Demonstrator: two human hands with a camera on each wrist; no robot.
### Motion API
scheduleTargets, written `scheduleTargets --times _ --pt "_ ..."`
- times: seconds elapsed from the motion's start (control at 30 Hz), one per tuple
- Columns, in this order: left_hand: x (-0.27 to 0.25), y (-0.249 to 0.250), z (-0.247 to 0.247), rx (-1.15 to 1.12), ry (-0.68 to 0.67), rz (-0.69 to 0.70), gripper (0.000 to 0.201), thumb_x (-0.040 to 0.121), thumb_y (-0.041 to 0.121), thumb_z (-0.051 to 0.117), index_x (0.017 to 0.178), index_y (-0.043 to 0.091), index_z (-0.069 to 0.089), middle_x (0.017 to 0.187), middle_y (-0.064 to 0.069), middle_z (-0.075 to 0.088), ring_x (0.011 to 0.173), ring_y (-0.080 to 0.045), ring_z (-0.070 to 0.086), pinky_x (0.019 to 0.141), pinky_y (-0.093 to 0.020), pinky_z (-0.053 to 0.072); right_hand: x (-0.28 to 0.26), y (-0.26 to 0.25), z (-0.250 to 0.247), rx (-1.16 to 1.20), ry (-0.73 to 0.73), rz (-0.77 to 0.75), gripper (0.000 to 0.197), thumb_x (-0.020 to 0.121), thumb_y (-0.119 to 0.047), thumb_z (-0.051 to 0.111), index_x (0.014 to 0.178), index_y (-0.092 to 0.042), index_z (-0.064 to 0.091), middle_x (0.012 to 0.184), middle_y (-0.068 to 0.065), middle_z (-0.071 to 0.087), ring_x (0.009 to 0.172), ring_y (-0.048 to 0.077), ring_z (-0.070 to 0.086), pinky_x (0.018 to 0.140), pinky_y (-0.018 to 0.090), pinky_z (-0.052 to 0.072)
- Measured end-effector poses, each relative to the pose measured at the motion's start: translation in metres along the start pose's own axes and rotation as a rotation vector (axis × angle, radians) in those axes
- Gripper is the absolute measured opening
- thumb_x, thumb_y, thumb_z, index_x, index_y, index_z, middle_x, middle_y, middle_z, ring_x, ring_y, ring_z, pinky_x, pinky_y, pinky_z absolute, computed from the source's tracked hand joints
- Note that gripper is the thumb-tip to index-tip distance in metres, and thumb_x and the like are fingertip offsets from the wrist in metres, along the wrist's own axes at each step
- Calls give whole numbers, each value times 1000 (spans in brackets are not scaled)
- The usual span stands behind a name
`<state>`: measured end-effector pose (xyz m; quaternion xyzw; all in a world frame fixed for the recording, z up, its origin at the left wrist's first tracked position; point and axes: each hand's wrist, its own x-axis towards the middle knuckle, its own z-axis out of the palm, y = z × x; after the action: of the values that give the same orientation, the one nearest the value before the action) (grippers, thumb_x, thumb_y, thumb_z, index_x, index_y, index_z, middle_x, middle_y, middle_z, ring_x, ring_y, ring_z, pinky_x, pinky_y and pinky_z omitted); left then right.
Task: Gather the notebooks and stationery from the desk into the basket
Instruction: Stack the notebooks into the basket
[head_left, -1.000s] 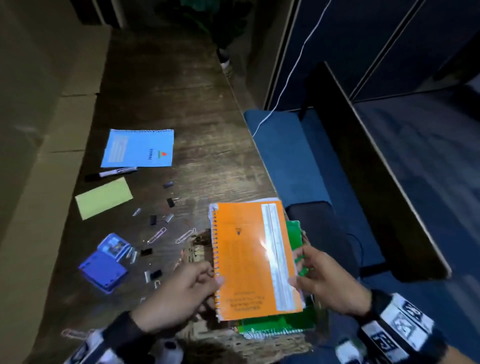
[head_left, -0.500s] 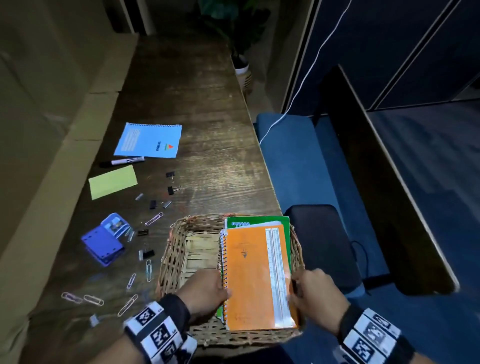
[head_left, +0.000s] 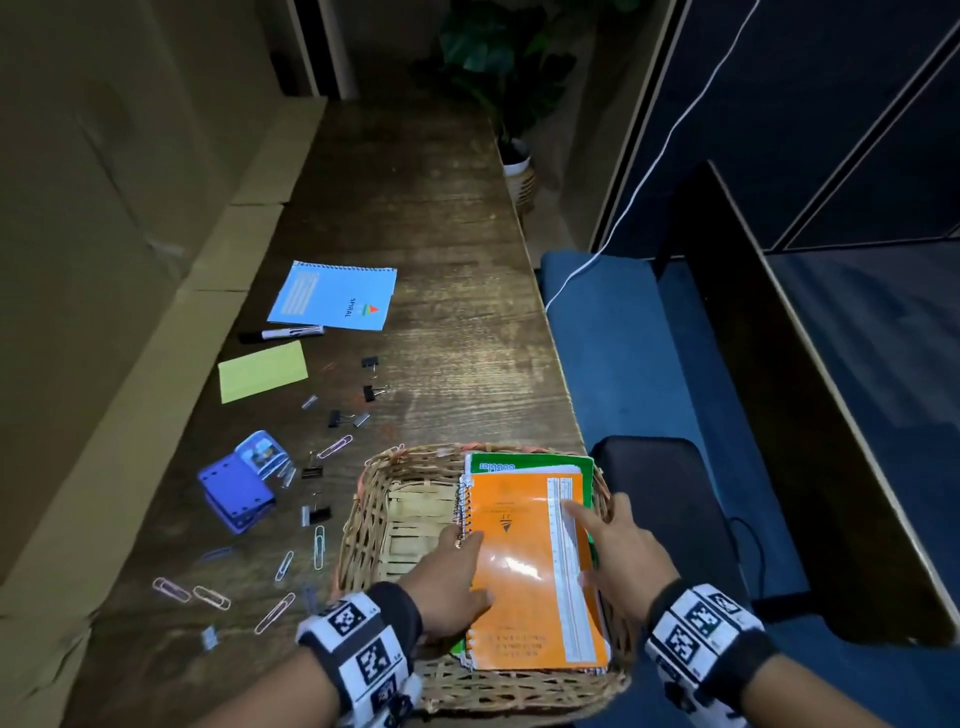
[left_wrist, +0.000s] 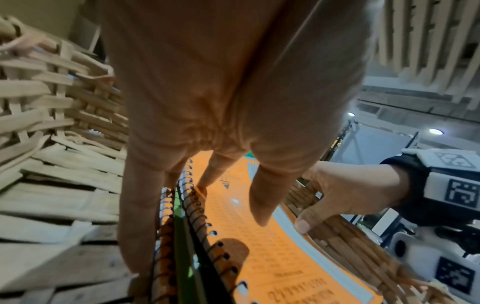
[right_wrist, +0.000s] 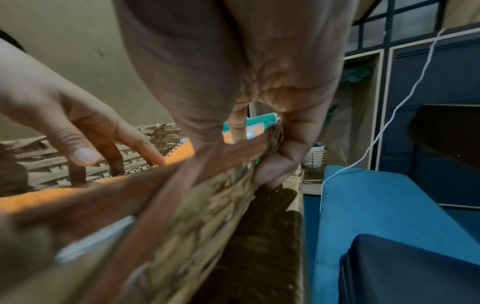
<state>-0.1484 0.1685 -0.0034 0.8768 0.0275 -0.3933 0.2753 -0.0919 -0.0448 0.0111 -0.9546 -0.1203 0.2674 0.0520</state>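
orange notebook (head_left: 524, 566) now lower in basket (head_left: 374, 499), atop green notebook (head_left: 519, 461)

Both forearms reach forward side by side, each wrist wrapped in a black band carrying white marker blocks. The left hand (head_left: 451, 577) lies flat, palm down, fingers straight and thumb spread. The right hand (head_left: 621, 551) is also palm down, index finger extended, thumb out.
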Motion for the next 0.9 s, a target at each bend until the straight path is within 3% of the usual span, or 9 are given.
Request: scheduleTargets --times 0.2,0.3,0.37,0.5,0.57,0.63,0.7,0.77,0.9 --pt "-2 -1 -10 -31 -34 1 73 92 41 49 149 15 12 158 -10 -2 140 -33 29 115 -37 28 3 -8 -12 -80 -52 -11 72 84 -23 60 139 -46 19 117 3 26 87 28 64 78 37 55" --pt "-16 -12 -40 -81 -2 74 70 92 45 50 148 16 21 156 -7 19 139 -25 32 114 -34 29 -6 -19 -44 -157 -134 -43 80 76 -51 64 140 -48 16 133 4 21 103 27 60 87 37 53" --pt "-29 -32 -74 -241 66 112 63 91 41 54 145 19 31 146 -7 40 129 -20 46 104 -30 38 -9 -32 -86 -185 -134 -110 85 71 -63 64 140 -51 15 146 5 16 112 26 58 91 37 50" --pt "-41 -92 -154 -702 292 58 34 86 37 63 117 22 60 118 -8 66 102 -25 65 95 -40 51 0 -83 -206 22 -195 -244 98 44 -90 51 134 -55 30 128 -12 47 99 8 62 87 24 50" --pt "-34 -118 -190 -954 430 8 18 90 20 61 108 15 64 119 -16 65 98 -24 65 87 -35 53 22 -118 -257 148 -134 -284 94 39 -89 57 126 -56 41 114 -17 55 87 8 68 78 24 55" --pt "-18 -134 -221 -1176 518 -13 20 92 13 57 110 6 62 120 -17 63 95 -21 65 85 -29 52 64 -158 -293 261 -63 -319 91 44 -80 67 126 -47 47 108 -6 63 80 12 68 73 35 60" --pt "5 -144 -244 -1362 518 -10 26 94 12 53 118 2 57 119 -16 62 95 -20 64 88 -31 50 118 -199 -314 395 -42 -291 75 61 -56 74 128 -32 51 104 10 66 80 17 63 77 43 59" --pt "30 -147 -261 -1520 486 -15 30 96 12 49 124 1 53 121 -15 60 103 -22 61 97 -36 47 172 -242 -324 488 -30 -253 59 72 -42 75 124 -25 55 100 8 64 81 19 61 80 43 57" --pt "79 -141 -277 -1748 414 -31 30 97 8 44 126 0 46 117 -16 54 110 -27 54 102 -41 40 280 -308 -296 437 102 -206 49 73 -42 76 111 -14 64 104 10 65 80 23 61 75 41 58"
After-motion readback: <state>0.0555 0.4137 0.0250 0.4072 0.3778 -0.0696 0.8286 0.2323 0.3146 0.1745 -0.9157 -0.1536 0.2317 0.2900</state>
